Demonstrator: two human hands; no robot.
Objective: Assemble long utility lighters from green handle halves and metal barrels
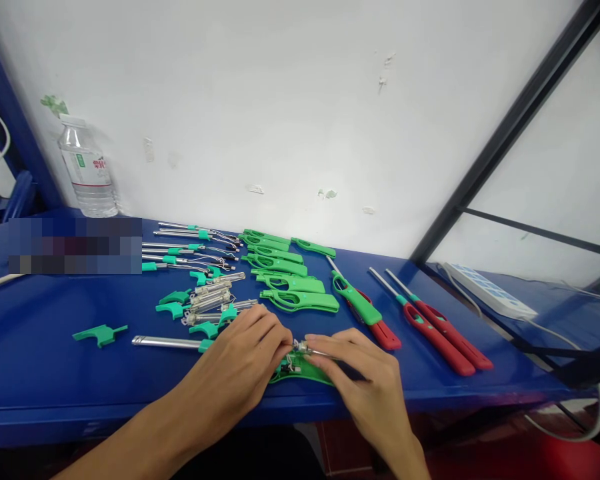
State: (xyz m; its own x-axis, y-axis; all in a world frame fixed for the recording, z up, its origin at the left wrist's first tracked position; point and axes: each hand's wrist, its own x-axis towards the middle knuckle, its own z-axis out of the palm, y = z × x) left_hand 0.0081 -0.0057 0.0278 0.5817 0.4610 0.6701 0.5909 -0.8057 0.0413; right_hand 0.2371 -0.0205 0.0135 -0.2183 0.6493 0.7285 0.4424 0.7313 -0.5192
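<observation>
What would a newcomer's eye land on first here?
Likely the bare left hand and bare right hand, meeting at a small silvery part over an open green plastic shell by the blue table's front edge. Next, the green plastic shells behind them, then two long red-handled lighters to the right.

Assembly workshop: green plastic lighter casings (316,302) and silver metal tubes (165,342) lie batched on a flat blue workbench (30,357), lower frame.

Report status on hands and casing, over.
Left hand partly hiding green casing. Right hand pinching small part above casing. Silver tube left of casing.
</observation>
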